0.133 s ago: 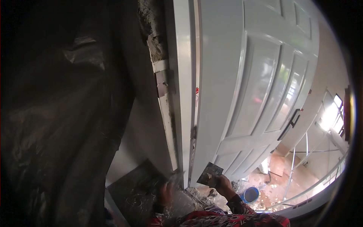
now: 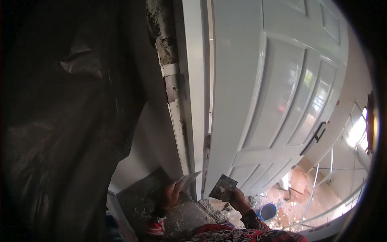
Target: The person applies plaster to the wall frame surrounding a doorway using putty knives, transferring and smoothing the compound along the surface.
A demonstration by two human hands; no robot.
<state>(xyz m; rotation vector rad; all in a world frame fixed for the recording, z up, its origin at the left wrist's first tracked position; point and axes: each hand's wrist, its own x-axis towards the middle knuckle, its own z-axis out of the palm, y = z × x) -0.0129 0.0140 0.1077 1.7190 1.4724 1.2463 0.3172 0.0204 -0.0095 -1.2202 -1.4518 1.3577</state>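
My left hand (image 2: 173, 195) is closed round a broad, thin scraper (image 2: 191, 178), its pale blade raised toward the foot of the white door frame (image 2: 196, 121). To its right, my right hand (image 2: 237, 198) grips a dark, square-bladed scraper (image 2: 224, 186) with a pale dab on its face. This second blade is in front of the lower part of the white panelled door (image 2: 225, 133). The handles of both tools are mostly hidden by my fingers. Beside the frame runs a rough, unfinished wall strip (image 2: 165, 52) with a small plate-like patch (image 2: 172, 89) on it.
Dark plastic sheeting (image 2: 68, 133) hangs over the left side. A blue bucket (image 2: 267, 211) stands on the debris-strewn floor (image 2: 289, 205) at the lower right. The door carries a black handle (image 2: 313, 138). Thin metal poles (image 2: 315, 181) stand beyond it, near a bright window (image 2: 357, 133).
My left hand has shifted slightly left and its scraper, blurred before, now shows clearly with the blade tilted up. My right hand and its scraper have hardly moved. The view has shifted slightly.
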